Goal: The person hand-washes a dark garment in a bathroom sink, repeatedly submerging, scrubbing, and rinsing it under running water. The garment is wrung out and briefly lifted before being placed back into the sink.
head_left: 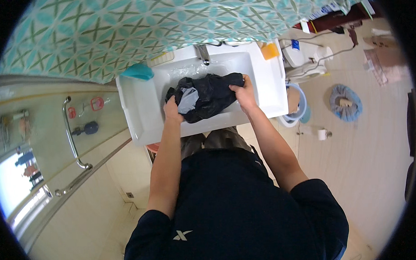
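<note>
A bunched black garment (211,95) with a pale grey patch of cloth showing on its left part lies stretched across the white sink (148,116). My left hand (172,111) grips its left end near the grey patch. At the upper right end, my right hand (246,95) pinches the dark cloth, thumb on top. Behind the garment, the chrome faucet (202,54) reaches over the basin, where the surface looks wet and shiny. What kind of garment it is, I cannot tell.
On the sink's rim stand a teal basin-like item (138,73) at left and an orange block (270,51) at right. A patterned teal curtain (135,27) hangs behind. Right of the sink is a blue-white bucket (299,106); a glass door with a metal handle (70,135) is at left.
</note>
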`<state>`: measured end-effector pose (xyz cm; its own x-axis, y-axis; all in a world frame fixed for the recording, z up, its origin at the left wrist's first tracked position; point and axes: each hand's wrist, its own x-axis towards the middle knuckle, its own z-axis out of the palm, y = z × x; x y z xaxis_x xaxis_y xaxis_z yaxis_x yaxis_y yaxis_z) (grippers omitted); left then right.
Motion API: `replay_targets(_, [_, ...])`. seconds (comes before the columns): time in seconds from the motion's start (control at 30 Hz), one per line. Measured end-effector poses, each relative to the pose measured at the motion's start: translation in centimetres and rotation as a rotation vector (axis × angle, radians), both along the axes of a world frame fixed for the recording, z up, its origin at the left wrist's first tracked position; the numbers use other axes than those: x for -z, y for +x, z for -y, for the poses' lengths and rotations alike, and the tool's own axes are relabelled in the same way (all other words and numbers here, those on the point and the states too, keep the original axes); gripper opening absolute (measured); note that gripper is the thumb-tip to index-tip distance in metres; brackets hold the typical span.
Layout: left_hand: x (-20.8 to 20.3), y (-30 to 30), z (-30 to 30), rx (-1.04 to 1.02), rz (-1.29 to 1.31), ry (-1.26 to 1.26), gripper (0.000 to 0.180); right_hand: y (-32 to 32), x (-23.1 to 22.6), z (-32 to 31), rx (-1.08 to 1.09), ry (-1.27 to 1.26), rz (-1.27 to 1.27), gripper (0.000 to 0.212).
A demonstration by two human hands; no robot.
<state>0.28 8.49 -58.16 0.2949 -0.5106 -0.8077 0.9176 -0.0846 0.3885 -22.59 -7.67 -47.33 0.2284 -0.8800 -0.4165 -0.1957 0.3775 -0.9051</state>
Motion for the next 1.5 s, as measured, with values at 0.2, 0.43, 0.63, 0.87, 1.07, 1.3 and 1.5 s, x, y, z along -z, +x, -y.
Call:
replay_targets(0.2, [0.1,-0.3,0.6,0.18,0.471,0.179,0.063,-0.5,6.7,2.5,-0.561,-0.12,-0.869,0.094])
replay_targets(0.43, [-0.3,-0.9,1.3,0.5,0.489,0.589,0.09,2.7,12.7,1.5,-0.981,-0.344,-0.931,0.1])
replay_targets(0.63, [0.0,-4.9,1.8,0.321,0.13,0.453,0.095,3.9,13.9,3.1,-0.827,-0.384,-1.07,0.085])
replay_targets(0.87, [2.4,-9.5,3.6,0.06,-0.114,0.35,0.102,2.4,13.4,3.0,-0.984,-0.474,-1.085,0.088])
replay_targets(1.07, [2.4,-10.8,5.6,0.042,-0.221,0.084,0.102,5.0,13.1,2.2,0.025,0.628,0.217,0.087])
replay_targets(1.3, [5.5,-9.0,5.1,-0.168,-0.164,-0.852,0.094,2.9,4.7,-4.4,-0.584,0.415,0.162,0.063])
replay_targets(1.5, [6.4,-8.6,4.7,-0.269,-0.033,-0.665,0.059,5.1,6.3,-3.5,-0.517,0.264,-0.123,0.051])
